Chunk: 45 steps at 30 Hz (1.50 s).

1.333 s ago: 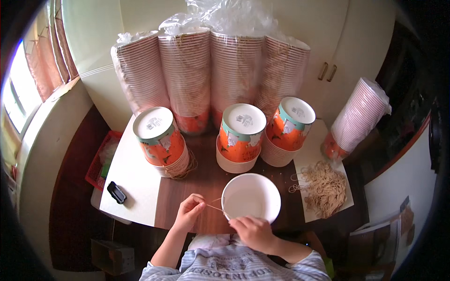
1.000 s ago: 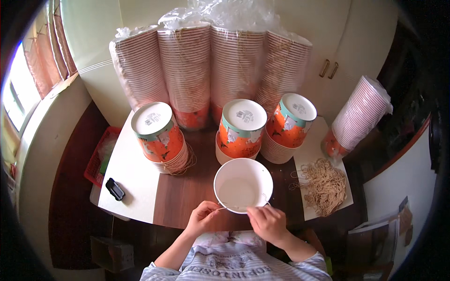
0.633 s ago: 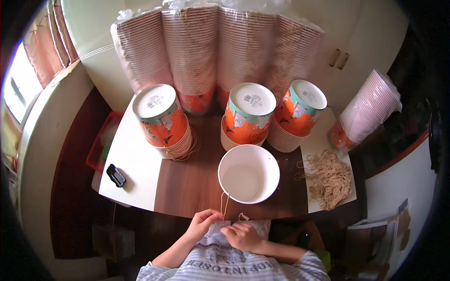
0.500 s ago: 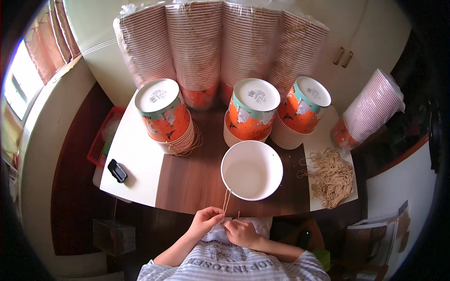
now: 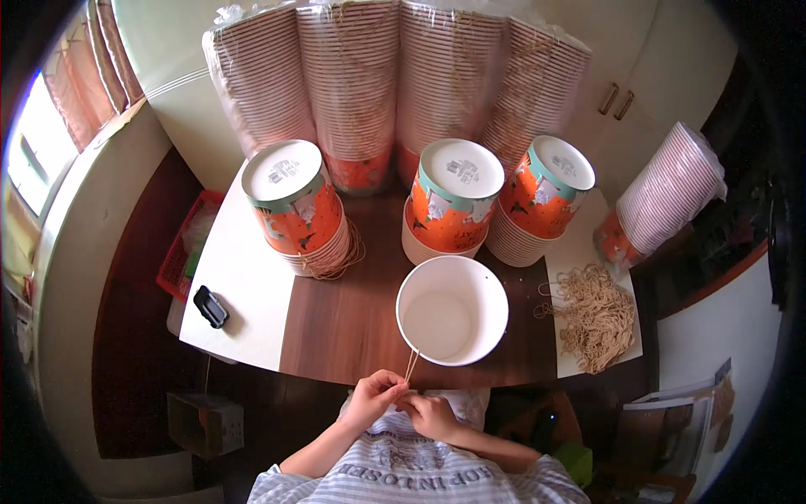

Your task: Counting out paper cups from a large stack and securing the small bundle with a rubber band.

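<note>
A white paper bucket (image 5: 452,311) stands mouth up near the table's front edge. From its near-left rim a doubled length of beige cord (image 5: 412,364) runs down to my hands, which are held close together just off the edge. My left hand (image 5: 377,396) pinches the cord between thumb and fingertips. Against it, my right hand (image 5: 430,417) is closed, its fingertips meeting the left ones at the cord's lower end. The fingers hide the cord end itself.
Upturned orange bucket stacks stand at left (image 5: 295,210), middle (image 5: 452,210) and right (image 5: 546,197), loops of cord hanging on the left one. Tall plastic-wrapped stacks (image 5: 348,84) line the back. Right lies a heap of cord (image 5: 596,319); left, a small black tray (image 5: 211,307).
My hands have drawn closer together, with the right fingertips now up against the left. The white bucket has shifted slightly toward me, and the cord span looks shorter.
</note>
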Tool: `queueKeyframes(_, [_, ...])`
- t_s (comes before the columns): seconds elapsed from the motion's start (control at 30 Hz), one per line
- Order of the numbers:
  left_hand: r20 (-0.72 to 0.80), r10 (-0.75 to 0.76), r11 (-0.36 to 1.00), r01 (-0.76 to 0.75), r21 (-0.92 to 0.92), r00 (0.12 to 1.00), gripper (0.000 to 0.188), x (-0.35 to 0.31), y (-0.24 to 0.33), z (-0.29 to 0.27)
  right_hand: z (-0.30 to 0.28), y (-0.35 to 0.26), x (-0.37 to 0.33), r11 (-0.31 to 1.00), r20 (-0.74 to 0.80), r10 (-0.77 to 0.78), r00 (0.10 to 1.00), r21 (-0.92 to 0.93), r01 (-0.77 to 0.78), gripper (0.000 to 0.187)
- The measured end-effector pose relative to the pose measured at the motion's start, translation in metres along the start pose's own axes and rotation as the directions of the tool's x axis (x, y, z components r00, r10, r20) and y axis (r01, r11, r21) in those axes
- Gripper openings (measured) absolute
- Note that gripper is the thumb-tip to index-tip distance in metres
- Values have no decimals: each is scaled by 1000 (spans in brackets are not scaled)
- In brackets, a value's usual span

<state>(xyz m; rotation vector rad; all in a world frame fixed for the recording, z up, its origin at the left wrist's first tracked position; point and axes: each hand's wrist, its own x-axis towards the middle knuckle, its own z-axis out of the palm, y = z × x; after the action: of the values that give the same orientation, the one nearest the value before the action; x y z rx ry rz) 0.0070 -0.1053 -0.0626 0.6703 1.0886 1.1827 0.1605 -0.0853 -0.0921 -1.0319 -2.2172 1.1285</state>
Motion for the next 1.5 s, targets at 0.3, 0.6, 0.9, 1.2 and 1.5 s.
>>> queueKeyframes(0.3, [62,-23,998,27,-59,998,6,4,-1,1,-13,-4,1,973,83,-104,991,-199,119,19])
queueKeyframes(0.6, [87,53,987,-39,-159,995,10,27,21,10,-3,5,0,869,460,117,880,-476,133,14])
queueKeyframes(0.9, [-2,162,986,-162,-45,987,12,36,35,18,6,12,-7,843,416,-30,909,-478,247,7])
queueKeyframes(1.2, [-15,417,836,-377,399,909,11,31,27,14,-2,12,1,882,432,78,899,-450,140,15])
queueKeyframes(1.5, [-78,574,728,-464,505,815,7,31,29,25,4,18,-3,850,384,26,923,-494,182,8])
